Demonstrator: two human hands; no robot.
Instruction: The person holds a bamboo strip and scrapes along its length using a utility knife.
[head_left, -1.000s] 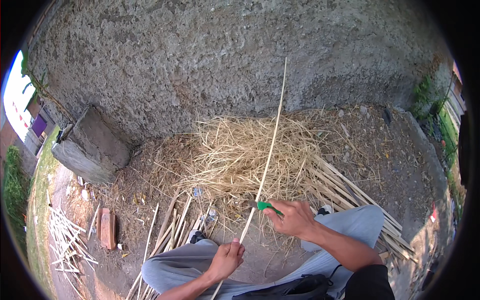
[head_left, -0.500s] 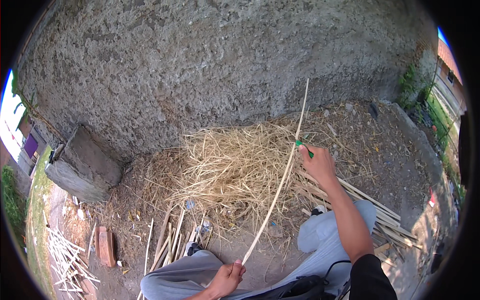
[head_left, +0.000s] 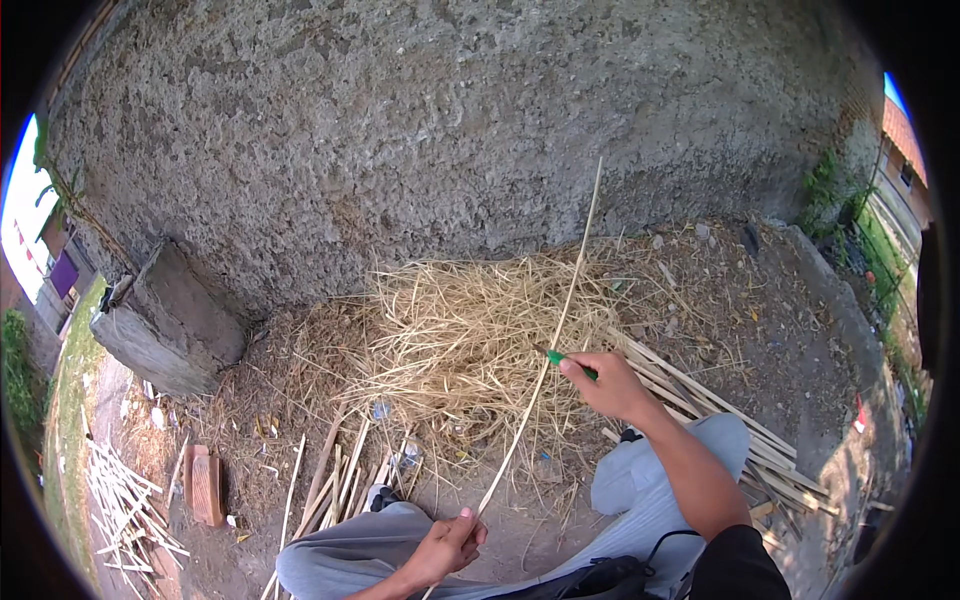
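Note:
A long, thin, pale strip, apparently bamboo (head_left: pixel 590 212), slants up and away in front of me, its far end standing against the wall. My left hand (head_left: pixel 447 548) is closed around its near part, and a short end pokes out below the fist. My right hand (head_left: pixel 605 385) grips a small knife (head_left: pixel 556 357) with a green handle. The blade lies against the strip about halfway along, mostly too small to make out. Beneath the strip spreads a heap of straw-coloured shavings (head_left: pixel 470 340).
A rough grey wall (head_left: pixel 450 140) rises behind the heap. Pale strips (head_left: pixel 740 420) lie beside my right knee, more sticks (head_left: pixel 340 480) by my left foot. At the left are a concrete block (head_left: pixel 175 320), a reddish brick (head_left: pixel 205 487) and a pile of white strips (head_left: pixel 125 510).
My right hand with the knife has slid along the strip toward me. My left hand has shifted slightly left and up, and the strip now shows below it.

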